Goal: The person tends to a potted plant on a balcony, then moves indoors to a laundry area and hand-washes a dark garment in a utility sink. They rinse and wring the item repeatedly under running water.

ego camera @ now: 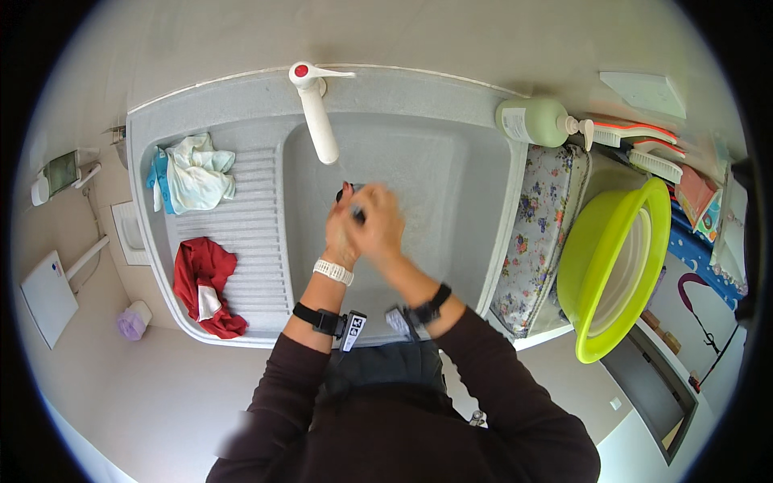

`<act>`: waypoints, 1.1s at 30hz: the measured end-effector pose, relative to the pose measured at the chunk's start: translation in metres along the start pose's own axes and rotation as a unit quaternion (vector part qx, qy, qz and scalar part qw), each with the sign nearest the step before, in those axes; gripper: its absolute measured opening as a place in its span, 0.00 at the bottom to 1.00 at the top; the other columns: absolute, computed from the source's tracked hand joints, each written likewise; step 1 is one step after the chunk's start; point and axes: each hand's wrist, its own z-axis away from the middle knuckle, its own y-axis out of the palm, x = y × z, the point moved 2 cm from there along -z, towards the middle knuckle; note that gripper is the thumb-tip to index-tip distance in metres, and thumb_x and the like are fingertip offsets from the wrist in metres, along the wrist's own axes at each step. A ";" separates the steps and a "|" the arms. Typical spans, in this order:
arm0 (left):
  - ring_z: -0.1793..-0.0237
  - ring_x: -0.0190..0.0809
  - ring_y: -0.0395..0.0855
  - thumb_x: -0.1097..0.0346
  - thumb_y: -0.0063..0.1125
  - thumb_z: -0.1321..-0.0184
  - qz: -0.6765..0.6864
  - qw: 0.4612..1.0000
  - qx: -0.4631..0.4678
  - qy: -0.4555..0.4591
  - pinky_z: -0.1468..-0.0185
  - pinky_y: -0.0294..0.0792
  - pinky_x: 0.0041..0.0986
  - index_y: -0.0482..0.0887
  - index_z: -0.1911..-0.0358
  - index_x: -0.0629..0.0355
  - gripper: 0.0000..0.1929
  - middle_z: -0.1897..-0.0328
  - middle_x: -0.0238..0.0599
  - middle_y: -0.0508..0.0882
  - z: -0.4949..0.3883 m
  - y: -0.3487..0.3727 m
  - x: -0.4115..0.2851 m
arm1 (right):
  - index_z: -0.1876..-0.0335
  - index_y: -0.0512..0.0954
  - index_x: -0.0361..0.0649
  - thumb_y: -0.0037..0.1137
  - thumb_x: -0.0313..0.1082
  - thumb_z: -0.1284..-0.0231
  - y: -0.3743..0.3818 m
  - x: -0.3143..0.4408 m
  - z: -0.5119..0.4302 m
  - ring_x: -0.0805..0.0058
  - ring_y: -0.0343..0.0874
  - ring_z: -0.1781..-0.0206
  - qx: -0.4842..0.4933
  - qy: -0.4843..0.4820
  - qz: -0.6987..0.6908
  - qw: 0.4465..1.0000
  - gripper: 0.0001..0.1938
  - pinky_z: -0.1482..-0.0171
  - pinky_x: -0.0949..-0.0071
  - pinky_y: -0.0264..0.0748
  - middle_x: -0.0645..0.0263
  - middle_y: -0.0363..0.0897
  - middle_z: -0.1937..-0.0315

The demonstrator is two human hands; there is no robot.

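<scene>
Over the basin of a grey laundry sink point(423, 157), my left hand point(341, 232) and my right hand point(379, 223) are pressed together below the white faucet point(319, 121). A small dark piece, perhaps cloth, shows between them; blur hides what it is and which hand grips it. My left wrist bears a white watch band point(333, 271). On the ribbed washboard to the left lie a pale cloth with a blue edge point(199, 172) and, nearer to me, a crumpled red cloth with a white patch point(208, 284).
A green pump bottle point(534, 122) lies across the sink's back right corner. To the right are a flowered fabric item point(534, 235), scrubbing brushes point(655, 164) and a lime-green basin point(583, 253) holding a white one. The sink's raised rim surrounds the work area.
</scene>
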 end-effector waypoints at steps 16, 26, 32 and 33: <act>0.43 0.40 0.75 0.66 0.61 0.35 0.100 0.986 -0.135 -0.018 0.37 0.66 0.36 0.77 0.48 0.56 0.14 0.43 0.36 0.78 0.004 -0.037 -0.068 | 0.39 0.70 0.49 0.68 0.41 0.41 0.034 -0.037 -0.055 0.74 0.74 0.43 0.317 0.281 -0.457 0.782 0.26 0.42 0.72 0.72 0.65 0.77 0.49; 0.40 0.49 0.75 0.47 0.54 0.31 0.006 0.991 -0.094 -0.097 0.33 0.66 0.39 0.71 0.36 0.52 0.25 0.42 0.44 0.79 -0.049 -0.021 -0.059 | 0.65 0.80 0.38 0.63 0.28 0.43 0.034 -0.011 -0.047 0.72 0.76 0.53 0.324 0.081 -0.276 0.901 0.05 0.49 0.74 0.72 0.62 0.79 0.59; 0.49 0.44 0.81 0.58 0.57 0.32 -0.151 0.987 -0.055 0.021 0.45 0.75 0.35 0.68 0.34 0.53 0.25 0.45 0.43 0.80 -0.062 -0.012 -0.058 | 0.62 0.75 0.43 0.64 0.31 0.43 0.015 0.049 -0.001 0.61 0.80 0.59 0.249 -0.038 -0.250 0.935 0.08 0.56 0.69 0.75 0.59 0.79 0.65; 0.51 0.42 0.82 0.57 0.53 0.30 -0.170 0.981 -0.098 0.006 0.47 0.76 0.33 0.71 0.38 0.56 0.21 0.47 0.43 0.80 -0.057 -0.011 -0.053 | 0.64 0.75 0.43 0.64 0.33 0.43 0.017 0.053 -0.002 0.59 0.80 0.61 0.279 -0.056 -0.166 0.944 0.08 0.58 0.67 0.75 0.59 0.79 0.67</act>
